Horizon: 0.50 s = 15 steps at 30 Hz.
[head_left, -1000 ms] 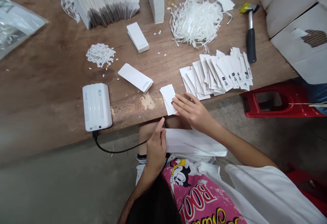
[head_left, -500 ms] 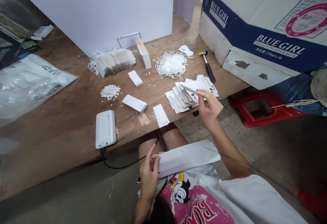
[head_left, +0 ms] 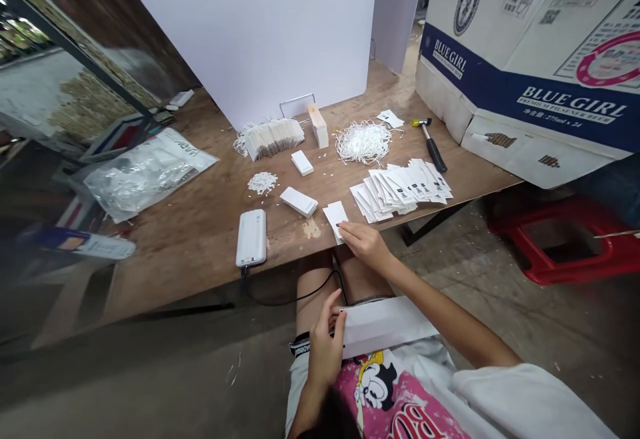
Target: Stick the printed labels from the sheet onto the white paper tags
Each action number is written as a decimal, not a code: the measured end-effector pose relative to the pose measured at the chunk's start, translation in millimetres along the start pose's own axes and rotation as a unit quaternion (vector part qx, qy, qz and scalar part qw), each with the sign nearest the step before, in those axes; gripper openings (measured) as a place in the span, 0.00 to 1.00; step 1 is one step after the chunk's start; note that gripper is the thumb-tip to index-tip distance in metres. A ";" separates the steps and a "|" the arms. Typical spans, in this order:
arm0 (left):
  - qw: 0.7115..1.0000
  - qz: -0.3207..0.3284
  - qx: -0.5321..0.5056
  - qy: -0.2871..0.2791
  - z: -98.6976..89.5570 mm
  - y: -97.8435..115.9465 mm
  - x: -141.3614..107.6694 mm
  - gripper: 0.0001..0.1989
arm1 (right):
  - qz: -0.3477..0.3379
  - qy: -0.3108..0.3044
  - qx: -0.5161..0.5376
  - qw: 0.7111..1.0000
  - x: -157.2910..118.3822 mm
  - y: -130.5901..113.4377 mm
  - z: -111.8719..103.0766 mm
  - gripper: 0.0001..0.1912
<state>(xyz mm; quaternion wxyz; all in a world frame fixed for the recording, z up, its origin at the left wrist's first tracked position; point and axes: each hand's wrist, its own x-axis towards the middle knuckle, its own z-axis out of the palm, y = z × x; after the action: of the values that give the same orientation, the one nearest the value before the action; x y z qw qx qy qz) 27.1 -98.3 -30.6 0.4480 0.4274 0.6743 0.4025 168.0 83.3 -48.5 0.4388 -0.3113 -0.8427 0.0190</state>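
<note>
My left hand [head_left: 326, 344] is over my lap, thumb and fingers closed around the left end of a long folded white paper [head_left: 387, 325]. At the table's front edge, the fingers of my right hand [head_left: 366, 244] are pressed together on the lower part of a white card [head_left: 336, 212]. A loose pile of white printed cards [head_left: 400, 189] lies to the right of that hand. On the left are a neat stack of white cards [head_left: 299, 201] and a smaller stack [head_left: 302, 162] behind it.
White strings [head_left: 363, 143] lie heaped behind the cards, near a hammer [head_left: 433, 145]. Small white bits [head_left: 263, 183] and a cabled white power bank [head_left: 251, 237] are on the left. A bundle of strung tags [head_left: 275, 139] stands before a white panel [head_left: 280, 32]. A beer carton [head_left: 500, 85] rises at right.
My right hand has moved left and down from the printed card pile to the card at the table edge. My left hand keeps its hold on the long paper. The view has shifted left.
</note>
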 end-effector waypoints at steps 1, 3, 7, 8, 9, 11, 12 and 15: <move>1.000 0.001 -0.010 -0.007 -1.1 -2.3 -0.5 0.20 | 0.009 0.012 -0.004 1.000 -0.8 4.6 -6.0 0.14; 0.999 -0.004 -0.043 -0.031 -3.8 -6.4 -0.4 0.20 | 0.036 0.053 -0.022 0.998 0.2 23.4 -24.9 0.16; 0.991 -0.010 -0.085 -0.107 -11.7 -6.2 2.0 0.19 | 0.237 0.151 -0.058 0.958 6.7 78.6 -80.3 0.15; 0.989 0.000 -0.086 -0.119 -14.5 -4.0 2.3 0.18 | 0.264 0.145 -0.054 0.952 6.8 89.1 -94.9 0.15; 0.988 0.015 -0.085 -0.126 -17.8 -0.9 2.5 0.16 | 0.283 0.133 -0.045 0.949 5.4 96.3 -108.7 0.14; 0.986 0.048 -0.087 -0.132 -26.1 7.1 2.4 0.13 | 0.308 0.104 -0.022 0.945 -3.5 99.6 -132.1 0.17; 0.985 0.063 -0.091 -0.134 -31.1 11.6 2.2 0.11 | 0.324 0.093 -0.010 0.941 -11.0 95.8 -141.2 0.20; 0.980 0.122 -0.099 -0.123 -48.1 23.5 1.4 0.05 | 0.392 0.056 0.048 0.917 -42.8 68.4 -155.8 0.33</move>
<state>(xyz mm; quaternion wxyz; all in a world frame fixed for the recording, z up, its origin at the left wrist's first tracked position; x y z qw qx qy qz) -13.7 -97.3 4.0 0.5149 0.5062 0.5138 0.4633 337.8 77.6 -4.8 0.4574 -0.5960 -0.6247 0.2127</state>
